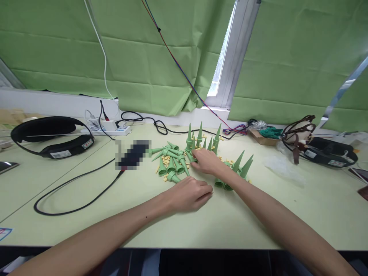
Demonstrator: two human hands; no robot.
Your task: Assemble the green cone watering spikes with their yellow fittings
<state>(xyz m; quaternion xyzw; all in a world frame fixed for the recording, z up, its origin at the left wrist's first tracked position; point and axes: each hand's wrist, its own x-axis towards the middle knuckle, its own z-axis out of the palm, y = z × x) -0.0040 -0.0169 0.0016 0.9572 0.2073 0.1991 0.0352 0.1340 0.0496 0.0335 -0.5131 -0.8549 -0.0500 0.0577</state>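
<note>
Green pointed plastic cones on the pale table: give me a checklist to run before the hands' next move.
1. Right hand at the green pointed plastic cones: ok, reaching in among upright ones.
2. Right hand's grip: cannot tell, fingertips hidden.
3. Left hand holding anything: cannot tell, fingers curled under.
4. All cones upright: not ok, several lie on their sides.
5. Small yellow plastic pieces gathered together: not ok, scattered among the cones.
6. Looped black cable apart from both hands: ok.

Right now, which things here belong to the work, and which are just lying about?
Seemingly in use:
green spikes, by the right hand
small yellow pieces

Apparently lying about:
left headset
right headset
power strip
cardboard box
</note>
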